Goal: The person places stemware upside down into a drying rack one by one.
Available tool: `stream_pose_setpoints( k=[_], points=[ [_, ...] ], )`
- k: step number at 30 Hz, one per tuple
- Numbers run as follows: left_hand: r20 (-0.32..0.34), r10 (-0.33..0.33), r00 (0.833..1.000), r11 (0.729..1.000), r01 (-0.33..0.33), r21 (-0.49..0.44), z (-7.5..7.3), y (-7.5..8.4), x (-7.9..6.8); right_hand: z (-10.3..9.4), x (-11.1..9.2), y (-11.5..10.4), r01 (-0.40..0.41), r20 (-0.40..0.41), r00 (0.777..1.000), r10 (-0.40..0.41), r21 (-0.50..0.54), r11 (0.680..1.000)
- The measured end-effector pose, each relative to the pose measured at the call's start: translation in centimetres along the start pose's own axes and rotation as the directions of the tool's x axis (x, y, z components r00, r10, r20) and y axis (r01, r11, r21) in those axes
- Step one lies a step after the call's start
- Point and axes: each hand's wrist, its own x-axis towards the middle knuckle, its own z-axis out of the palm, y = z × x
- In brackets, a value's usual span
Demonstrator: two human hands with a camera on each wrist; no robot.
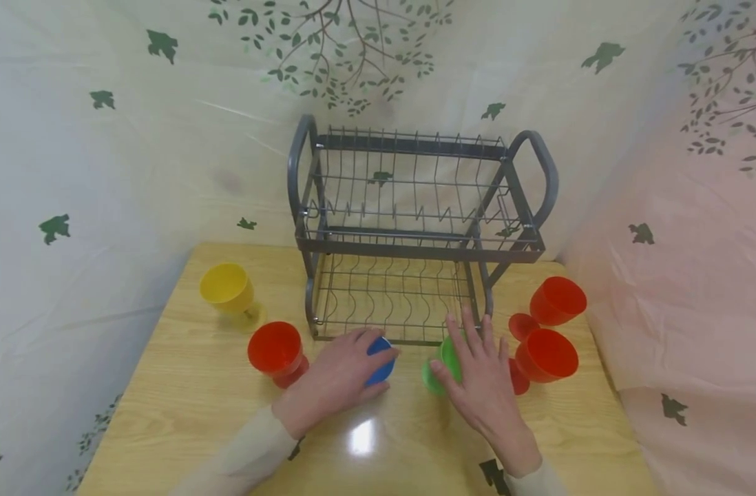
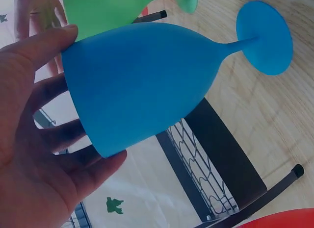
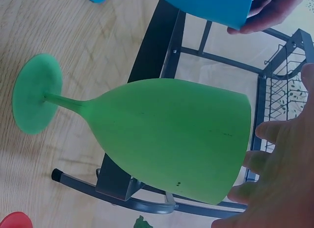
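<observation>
Wood-grain worktop below, a bright patch of glare near its middle, and two bare hands reach over it from the near edge. Left hand on the blue goblet: it has the thing by the rim, thumb on one side, fingers round the other. That goblet stands bowl up, long axis vertical, foot on the wood. Right hand now: fingers long and spread, nothing gripped, right over the green goblet; whether a fingertip meets its rim, I can't tell.

And this is the relation that counts: green stands upright just to the left of the right palm, mouth up, stem straight down, so the right hand is clearly the nearer. Blue lies off the left palm's right side, the pair side by side between the hands.

Out on the flanks, a red goblet just left of the left hand, two red goblets toward the worktop's right edge, a yellow goblet by the far left corner. Beyond blue and green, a two-tier dish rack at the far edge, then a leaf-and-bird-print sheet hanging.
</observation>
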Motion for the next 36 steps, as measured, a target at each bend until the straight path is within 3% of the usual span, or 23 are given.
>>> stream_pose_setpoints(
  k=[10, 21, 26, 30, 36],
  points=[
    [-0.004, -0.151, 0.988, 0.978, 0.149, -0.142, -1.8, -0.5, -1.6, -0.5, 0.0, -0.5, 0.0, 0.02, 1.0, 0.0, -0.003, 1.0],
    [-0.134, -0.257, 0.957, 0.936, 0.213, -0.281, -2.7, -1.6, -3.4, -0.6, 0.2, -0.9, 0.004, 0.024, 1.0, -0.004, -0.008, 1.0],
    [-0.169, -0.337, 0.926, 0.89, 0.255, -0.378, -2.9, -1.9, -4.3, -0.5, 0.2, -1.0, 0.009, 0.018, 1.0, -0.009, 0.015, 1.0],
    [-0.234, -0.367, 0.9, 0.857, 0.23, -0.462, -2.7, -2.3, -4.9, -0.4, 0.2, -1.1, 0.025, -0.004, 1.0, -0.024, 0.03, 0.999],
    [-0.351, -0.416, 0.839, 0.833, 0.197, -0.517, -2.3, -2.6, -5.8, -0.5, 0.3, -1.3, 0.044, -0.045, 0.998, -0.042, 0.055, 0.998]
  ],
)
